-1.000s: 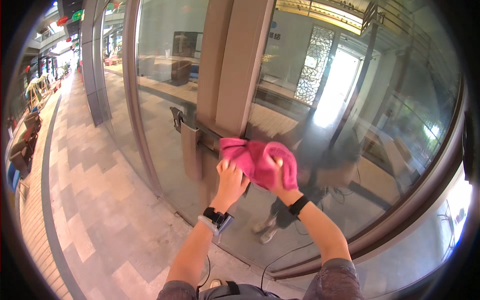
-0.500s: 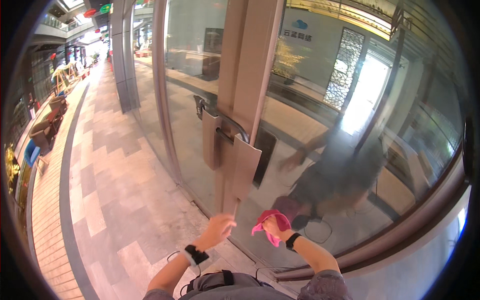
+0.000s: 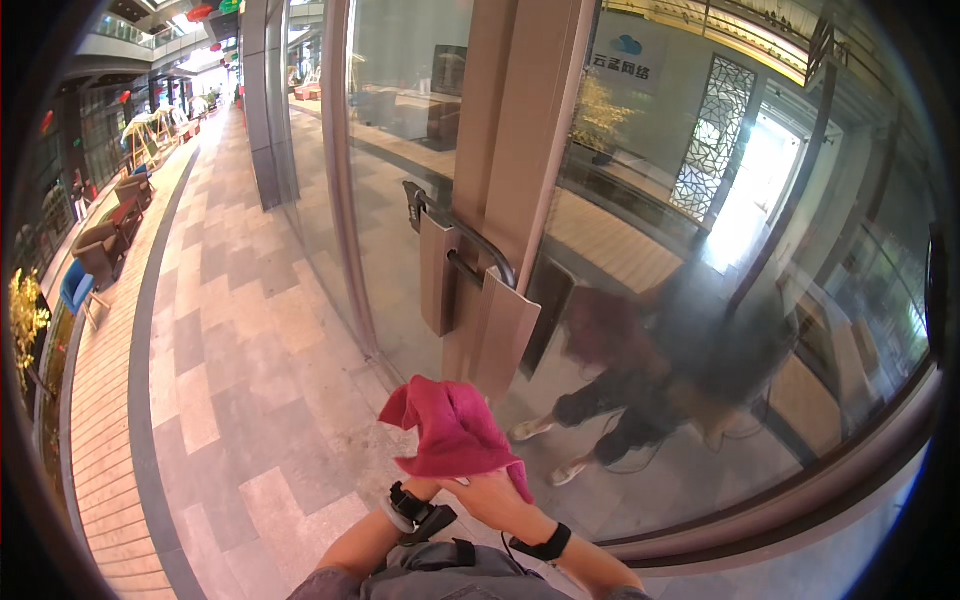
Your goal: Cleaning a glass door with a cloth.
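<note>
Fingers: mostly out of sight beneath the crimson cloth point(image 3: 448, 430); from where I stand, I cannot tell whether they are clamped on it or loose.
Hands: drawn close together before the waist, the right hand point(image 3: 497, 503) showing its back, the left hand point(image 3: 424, 489) largely covered.
Cloth: raised in a rumpled heap over both hands, apparently clear of the door; soft and matte, with one corner poking out leftward and an edge drooping over the right hand.
Step in hand: bunching or refolding the cloth, I would judge.
Next move: calls for a settled grip and the loose corners gathered in, to my eye.
Wrists: a slim black band point(image 3: 550, 543) on the right, a bulkier black device point(image 3: 422, 514) on the left.
Door pulls: flat, brownish metal plates point(image 3: 507, 325), with a smooth black U-shaped lock point(image 3: 485, 244) looped through them.
Door: a straight brown metal frame point(image 3: 535, 120) beside glossy glass point(image 3: 640, 255) that mirrors the person.
Ground: matte grey and pinkish rectangular paving point(image 3: 240, 380), bordered by a ribbed tan strip point(image 3: 108, 430).
Beyond: a curved blue chair point(image 3: 78, 288) near brown armchairs point(image 3: 98, 250).
</note>
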The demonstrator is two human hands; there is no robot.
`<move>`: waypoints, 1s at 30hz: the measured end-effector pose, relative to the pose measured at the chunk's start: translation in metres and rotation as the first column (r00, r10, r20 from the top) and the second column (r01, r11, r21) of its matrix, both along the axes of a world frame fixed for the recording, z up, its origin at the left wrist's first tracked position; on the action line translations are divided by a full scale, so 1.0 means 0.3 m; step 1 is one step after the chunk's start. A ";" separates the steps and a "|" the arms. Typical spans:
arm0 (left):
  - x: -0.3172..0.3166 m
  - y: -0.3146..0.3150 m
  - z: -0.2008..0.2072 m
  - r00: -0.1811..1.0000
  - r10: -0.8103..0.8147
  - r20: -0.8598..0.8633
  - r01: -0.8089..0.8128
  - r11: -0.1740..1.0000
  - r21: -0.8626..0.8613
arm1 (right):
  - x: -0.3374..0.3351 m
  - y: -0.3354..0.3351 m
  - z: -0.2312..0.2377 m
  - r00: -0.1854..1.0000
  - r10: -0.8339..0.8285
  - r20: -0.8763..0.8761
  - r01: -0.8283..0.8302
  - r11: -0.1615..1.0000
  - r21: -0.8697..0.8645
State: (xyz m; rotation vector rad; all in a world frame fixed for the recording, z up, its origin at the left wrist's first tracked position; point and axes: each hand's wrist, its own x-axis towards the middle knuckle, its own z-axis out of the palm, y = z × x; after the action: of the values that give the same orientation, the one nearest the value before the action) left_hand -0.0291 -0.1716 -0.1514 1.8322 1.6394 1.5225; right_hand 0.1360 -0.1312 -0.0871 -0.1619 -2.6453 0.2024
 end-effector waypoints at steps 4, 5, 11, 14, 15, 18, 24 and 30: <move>-0.058 0.115 0.052 0.998 0.064 0.018 -0.065 0.997 0.051 | 0.102 0.001 0.073 0.980 -0.187 -0.072 0.181 0.980 -0.087; -0.077 0.149 0.049 0.996 0.076 -0.035 -0.073 0.994 0.076 | 0.126 0.009 0.076 0.969 -0.233 -0.084 0.213 0.957 -0.198; -0.079 0.527 0.198 0.973 0.090 -0.214 -0.043 0.975 0.218 | 0.236 0.029 0.034 0.813 -0.531 -0.237 0.437 0.827 -0.354; -0.085 0.677 0.224 0.961 0.150 -0.233 -0.080 0.955 0.285 | 0.270 -0.004 0.024 0.738 -0.643 -0.206 0.536 0.744 -0.399; -0.068 0.703 0.178 0.962 0.146 -0.229 -0.080 0.958 0.276 | 0.304 -0.019 0.005 0.679 -0.710 -0.185 0.601 0.683 -0.415; -0.027 0.671 -0.034 0.969 0.123 -0.213 -0.084 0.979 0.184 | 0.399 -0.072 -0.055 0.591 -0.792 -0.156 0.699 0.599 -0.391; 0.034 0.369 -0.400 0.996 0.025 -0.086 -0.035 0.992 -0.121 | 0.487 -0.200 -0.143 0.362 -0.932 -0.031 0.764 0.316 -0.563; 0.003 0.586 -0.048 0.978 0.012 -0.209 0.005 0.997 0.080 | 0.468 -0.146 -0.126 0.377 -0.926 -0.027 0.768 0.328 -0.550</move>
State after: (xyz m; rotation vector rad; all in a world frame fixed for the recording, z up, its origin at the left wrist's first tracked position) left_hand -0.0284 0.0041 -0.1658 2.0968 1.6940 1.4587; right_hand 0.2763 -0.1749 -0.1248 -1.5393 -1.7365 0.4216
